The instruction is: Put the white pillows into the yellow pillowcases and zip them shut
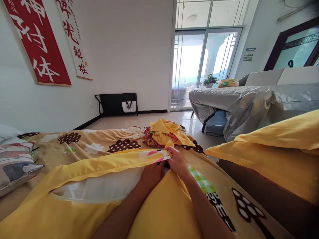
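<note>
A yellow pillowcase [89, 167] with a white and pink patterned corner lies close in front of me. Through its long slit a white pillow [99, 186] shows. My right hand [176, 161] is closed on the pillowcase's far corner, with a bit of yellow cloth sticking up above the fist. Just left of it, my left hand [156, 169] reaches across the opening to the same corner. Its fingers are partly hidden beneath the cloth edge and seem bent around it. More yellow fabric bulges between my forearms.
Under everything is a tan patterned blanket [211, 186] on a bed. Crumpled yellow cloth [166, 131] lies at its far edge. A grey patterned pillow [17, 162] is at left, and folded yellow fabric [274, 149] at right. Beyond stands a table under silver sheeting [249, 103].
</note>
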The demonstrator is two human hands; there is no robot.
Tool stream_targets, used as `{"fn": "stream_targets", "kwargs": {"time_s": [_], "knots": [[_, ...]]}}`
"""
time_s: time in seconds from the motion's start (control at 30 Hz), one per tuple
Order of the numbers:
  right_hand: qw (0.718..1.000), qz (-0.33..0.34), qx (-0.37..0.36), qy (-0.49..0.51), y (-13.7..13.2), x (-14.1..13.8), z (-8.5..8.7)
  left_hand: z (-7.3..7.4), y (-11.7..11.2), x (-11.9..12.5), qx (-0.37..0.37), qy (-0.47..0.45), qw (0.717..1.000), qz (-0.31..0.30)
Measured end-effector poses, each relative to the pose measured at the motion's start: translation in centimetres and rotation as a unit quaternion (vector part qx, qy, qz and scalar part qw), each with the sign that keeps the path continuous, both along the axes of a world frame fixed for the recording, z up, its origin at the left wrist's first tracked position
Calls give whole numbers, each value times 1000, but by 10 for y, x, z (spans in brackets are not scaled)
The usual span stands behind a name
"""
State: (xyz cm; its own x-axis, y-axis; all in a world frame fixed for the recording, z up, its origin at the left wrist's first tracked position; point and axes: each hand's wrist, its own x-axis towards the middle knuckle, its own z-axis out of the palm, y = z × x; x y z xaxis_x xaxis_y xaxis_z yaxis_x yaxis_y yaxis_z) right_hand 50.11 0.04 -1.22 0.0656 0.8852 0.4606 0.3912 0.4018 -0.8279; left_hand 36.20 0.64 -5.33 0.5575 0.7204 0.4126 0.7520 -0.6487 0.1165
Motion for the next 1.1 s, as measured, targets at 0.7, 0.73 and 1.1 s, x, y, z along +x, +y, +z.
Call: {"fn": "stream_targets", "kwargs": {"time_s": [0.7,0.73,1.1], "knots": [[980,-168,29,-98,-10,-11,5,10,-3,-2,-9,-39,993,115],[978,-175,25,-108,-10,-11,4,11,-4,-2,-8,-44,993,109],[938,-258,-14,-230,-21,-13,14,28,-17,-8,-33,-44,991,124]]}}
